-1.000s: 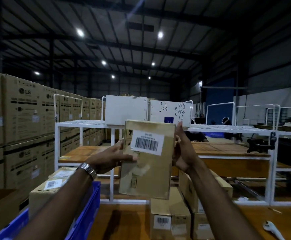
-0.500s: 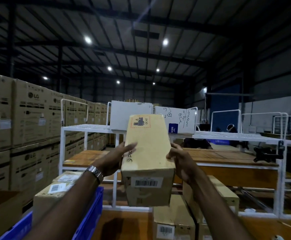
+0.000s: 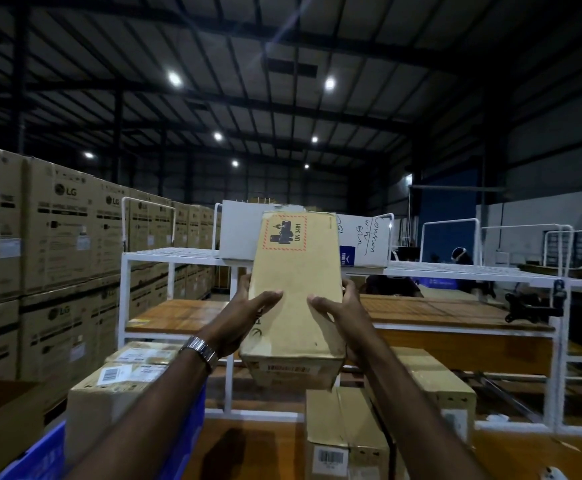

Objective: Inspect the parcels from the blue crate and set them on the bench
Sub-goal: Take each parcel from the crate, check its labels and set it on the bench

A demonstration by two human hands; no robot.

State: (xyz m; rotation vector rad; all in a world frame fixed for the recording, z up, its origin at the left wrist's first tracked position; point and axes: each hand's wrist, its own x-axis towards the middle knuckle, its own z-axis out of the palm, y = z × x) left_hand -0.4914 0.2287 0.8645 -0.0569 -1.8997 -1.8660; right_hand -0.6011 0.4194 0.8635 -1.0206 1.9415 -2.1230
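Parcel (image 3: 294, 299), held aloft above the table (image 3: 248, 452), sits clamped between left hand (image 3: 248, 317) and right hand (image 3: 341, 317), fingers pressed flat on its sides; turning it slowly should expose every face, though dim light probably hampers label reading.

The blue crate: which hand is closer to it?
Left. The left hand, wearing the watch, grips the parcel's left side, up and right of the blue crate. The right hand grips the opposite side, farther away.
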